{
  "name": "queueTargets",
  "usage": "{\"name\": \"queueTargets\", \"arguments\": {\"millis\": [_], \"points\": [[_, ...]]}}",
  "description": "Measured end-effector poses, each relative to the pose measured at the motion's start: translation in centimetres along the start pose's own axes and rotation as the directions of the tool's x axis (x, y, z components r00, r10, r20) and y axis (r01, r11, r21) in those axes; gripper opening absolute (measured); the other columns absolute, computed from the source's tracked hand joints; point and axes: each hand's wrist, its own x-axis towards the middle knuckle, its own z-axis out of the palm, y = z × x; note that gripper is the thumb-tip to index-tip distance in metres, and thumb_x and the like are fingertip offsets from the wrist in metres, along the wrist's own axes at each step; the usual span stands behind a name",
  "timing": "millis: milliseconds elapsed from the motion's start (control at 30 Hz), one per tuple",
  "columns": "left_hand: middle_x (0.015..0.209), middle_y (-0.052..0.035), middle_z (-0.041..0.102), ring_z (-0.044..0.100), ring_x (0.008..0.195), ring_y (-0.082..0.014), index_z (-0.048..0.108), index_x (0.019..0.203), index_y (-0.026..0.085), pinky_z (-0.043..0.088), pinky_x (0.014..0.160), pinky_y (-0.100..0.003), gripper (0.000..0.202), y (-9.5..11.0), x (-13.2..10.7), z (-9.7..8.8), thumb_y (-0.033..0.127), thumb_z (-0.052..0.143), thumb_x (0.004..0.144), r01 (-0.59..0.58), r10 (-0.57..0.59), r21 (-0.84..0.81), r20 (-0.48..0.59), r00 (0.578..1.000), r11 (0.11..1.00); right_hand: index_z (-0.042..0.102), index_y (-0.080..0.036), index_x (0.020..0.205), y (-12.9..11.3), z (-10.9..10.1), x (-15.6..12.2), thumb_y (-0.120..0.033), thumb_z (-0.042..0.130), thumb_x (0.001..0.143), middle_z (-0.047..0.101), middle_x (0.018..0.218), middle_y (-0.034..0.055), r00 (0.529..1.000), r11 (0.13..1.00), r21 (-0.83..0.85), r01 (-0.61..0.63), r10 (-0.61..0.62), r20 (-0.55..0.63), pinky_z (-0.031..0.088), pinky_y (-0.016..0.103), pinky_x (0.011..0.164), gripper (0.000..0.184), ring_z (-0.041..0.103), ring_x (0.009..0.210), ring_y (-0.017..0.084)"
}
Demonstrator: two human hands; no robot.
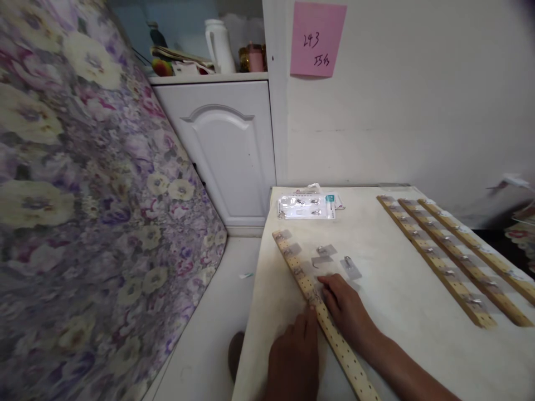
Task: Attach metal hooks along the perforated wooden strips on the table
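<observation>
A long perforated wooden strip (334, 340) lies slantwise on the white table (393, 289). My left hand (295, 356) rests at the strip's left side, its thumb pressed to the wood. My right hand (346, 312) sits on the strip's right side, fingers curled and pinching a small clear-tabbed metal clip (314, 298) onto it. A few such clips sit fixed on the strip's far end (288, 248). Two loose clips (324, 255) and a third clip (350, 267) lie just beyond my fingers.
A clear blister pack of clips (307, 205) lies at the table's far left corner. Three more strips (451, 256) with clips lie at the right. A floral mattress (83, 195) leans at left, beside a white cabinet (225, 150). A pink note (317, 38) hangs on the wall.
</observation>
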Motion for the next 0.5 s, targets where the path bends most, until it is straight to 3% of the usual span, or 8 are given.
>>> {"name": "queueTargets", "arguments": {"millis": [500], "points": [[0.109, -0.0118, 0.063, 0.064, 0.089, -0.0210, 0.034, 0.139, 0.016, 0.056, 0.073, -0.035, 0.060, 0.04, 0.10, -0.40, -0.001, 0.040, 0.081, 0.003, -0.003, 0.012, 0.019, 1.000, 1.000, 0.057, -0.018, 0.107, 0.26, 0.12, 0.05, -0.015, 0.038, 0.090, 0.059, 0.096, 0.0082, 1.000, 1.000, -0.016, 0.017, -0.017, -0.008, 0.050, 0.034, 0.081, 0.025, 0.059, 0.089, 0.019]]}}
